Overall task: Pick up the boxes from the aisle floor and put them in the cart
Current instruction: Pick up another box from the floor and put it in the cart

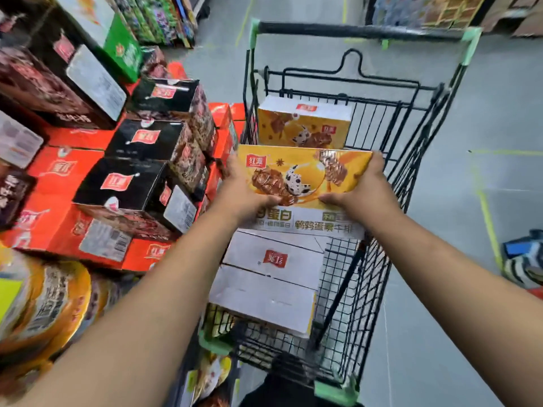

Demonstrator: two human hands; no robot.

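Firmly clamped from both sides, the yellow box (pixel 305 177) sits between the left hand (pixel 244 186) and the right hand (pixel 363 188). Each hand curls round a short edge, with its thumb lying across the printed top face. The box is tilted, picture side up, and is held over the basket of the black wire cart (pixel 367 274), well off the floor.

Beyond it, at the cart's far end, stands a second yellow box (pixel 302 126). Below and nearer, white-topped boxes (pixel 273 259) lie in the basket. Just left of the cart are stacked black cartons (pixel 141 174) resting on red cartons (pixel 58 171). The grey floor (pixel 499 113) carries yellow-green tape lines (pixel 489 218).
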